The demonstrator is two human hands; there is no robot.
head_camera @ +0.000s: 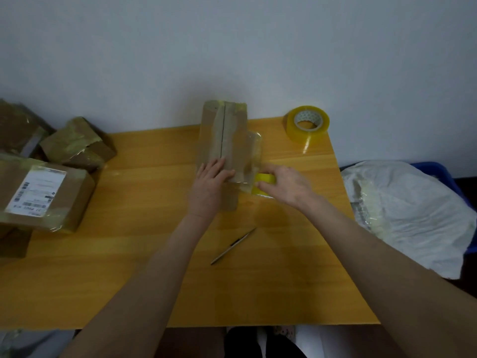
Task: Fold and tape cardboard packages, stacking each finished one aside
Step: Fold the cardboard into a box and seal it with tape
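Evidently steadying cardboard package (pixel 222 130) under flat, straight-fingered left hand (pixel 209 186); gripping tape roll (pixel 265 179) in curled right hand (pixel 286 188) to pull strip (pixel 254 155) taut.

No word or number could be read. A white rectangular shipping label (pixel 36 191) was stuck on the top face of a brown cardboard package (pixel 77 195) at the left edge of the counter (pixel 154 254). It carried dark barcode strips and several lines of small print, all too blurred to make out. The white inner core of a large roll of clear yellowish tape (pixel 296 131), at the counter's far right corner, bore a faint grey repeating pattern, also illegible.
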